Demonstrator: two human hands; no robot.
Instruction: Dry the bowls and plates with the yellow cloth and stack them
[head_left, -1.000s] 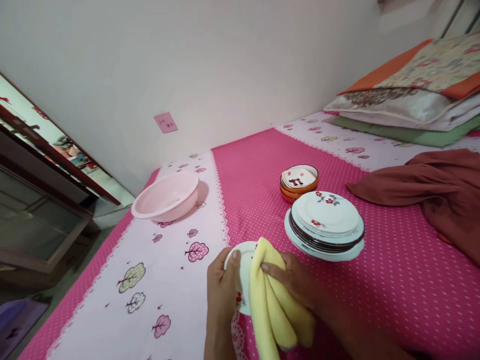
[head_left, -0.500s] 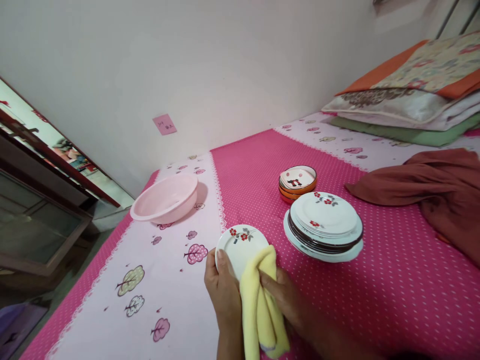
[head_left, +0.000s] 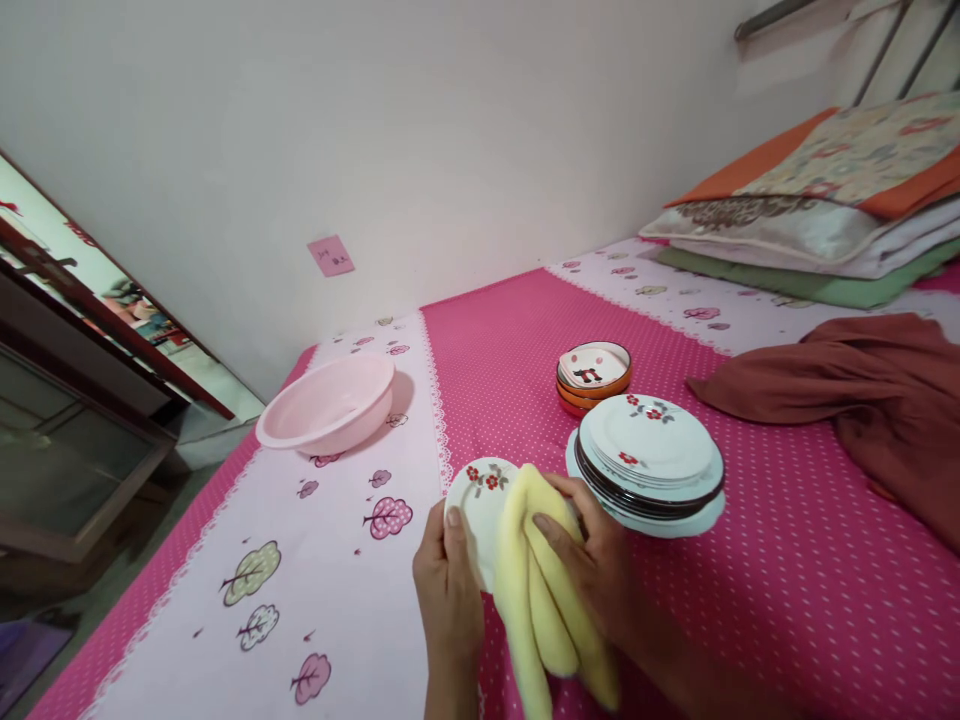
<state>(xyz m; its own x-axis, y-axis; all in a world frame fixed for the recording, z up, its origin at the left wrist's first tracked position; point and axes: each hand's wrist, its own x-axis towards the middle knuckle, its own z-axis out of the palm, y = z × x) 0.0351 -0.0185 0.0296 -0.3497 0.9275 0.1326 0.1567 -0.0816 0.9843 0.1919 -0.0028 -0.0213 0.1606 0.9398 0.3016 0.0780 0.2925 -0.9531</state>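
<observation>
A small white plate (head_left: pixel 478 500) with red flowers and grey leaves is gripped at its left edge by my left hand (head_left: pixel 448 575), thumb on the upper face. My right hand (head_left: pixel 592 555) clutches a yellow cloth (head_left: pixel 536 590) and presses it over the plate's right side, hiding that part. The cloth's folds hang down below the plate. Just beyond my right hand stands a stack of plates (head_left: pixel 651 440), flowered white ones on top of dark-rimmed ones. Behind the stack sit nested bowls (head_left: pixel 594 375) with orange and red outsides and a cartoon picture inside.
A pink plastic basin (head_left: pixel 330 405) rests on the patterned bedsheet (head_left: pixel 360 620) at the left. To the right lies a crumpled reddish-brown cloth (head_left: pixel 847 380), with stacked pillows (head_left: pixel 810 220) behind it. A wall (head_left: pixel 450 150) with a pink note (head_left: pixel 330 256) rises at the back.
My right hand and the yellow cloth have moved up and to the right along the plate's edge. The plate has shifted slightly right and turned a little, still in my left hand.
</observation>
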